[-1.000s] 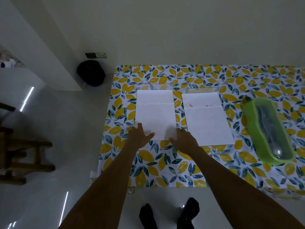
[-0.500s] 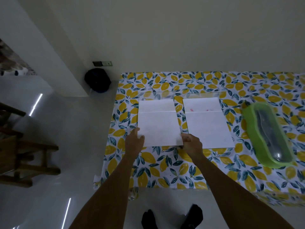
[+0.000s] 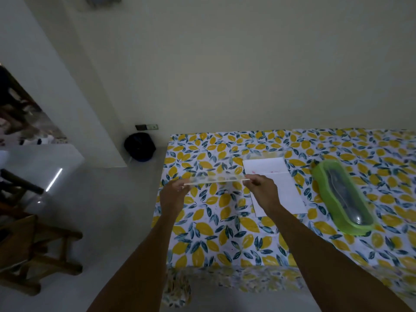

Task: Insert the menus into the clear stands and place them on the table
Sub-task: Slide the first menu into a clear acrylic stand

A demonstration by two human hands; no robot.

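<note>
A clear flat acrylic stand (image 3: 217, 180) is held edge-on above the lemon-patterned desk (image 3: 225, 233), pinched between the left hand (image 3: 173, 197) and right hand (image 3: 264, 190), just left of the white rectangular paper menu (image 3: 281, 188) lying on the desk.

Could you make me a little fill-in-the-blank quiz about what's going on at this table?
1. The left hand and right hand hold a flat item seen nearly ____-on.
2. The tablecloth is printed with ____.
3. The white sheet lies to the ____ of the green container.

Missing words: edge; lemons; left
</note>
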